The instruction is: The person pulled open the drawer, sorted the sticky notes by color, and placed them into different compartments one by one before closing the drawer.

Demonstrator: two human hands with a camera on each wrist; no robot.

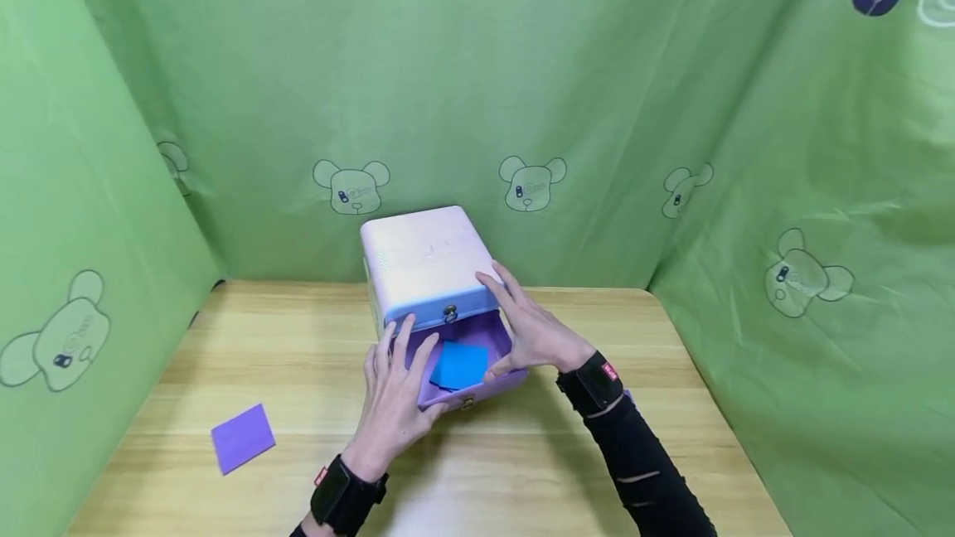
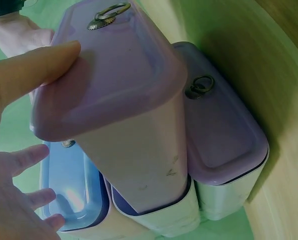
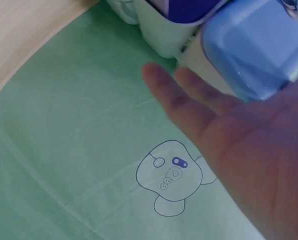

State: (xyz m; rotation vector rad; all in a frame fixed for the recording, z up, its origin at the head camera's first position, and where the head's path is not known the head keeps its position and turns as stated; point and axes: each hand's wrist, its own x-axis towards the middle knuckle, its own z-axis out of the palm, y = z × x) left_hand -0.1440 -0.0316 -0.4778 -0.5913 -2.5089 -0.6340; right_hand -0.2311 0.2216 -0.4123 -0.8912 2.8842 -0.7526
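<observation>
Green cloth (image 1: 440,65) backs the table (image 1: 298,355); purple square (image 1: 243,438) near left; left hand (image 1: 395,404) and right hand (image 1: 535,333), fingers spread, flank the drawer (image 1: 496,389).

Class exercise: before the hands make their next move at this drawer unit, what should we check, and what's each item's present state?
1. Purple drawer pulled out far enough to see inside: ok.
2. Blue drawer above it shut: ok.
3. Blue paper inside the pulled-out drawer: ok.
4. Purple paper out of the way: ok, on the tabletop at left.
5. Opening unobstructed: not ok; left hand and right hand are both at its edges.
6. Anything beneath the blue paper: cannot tell.
</observation>
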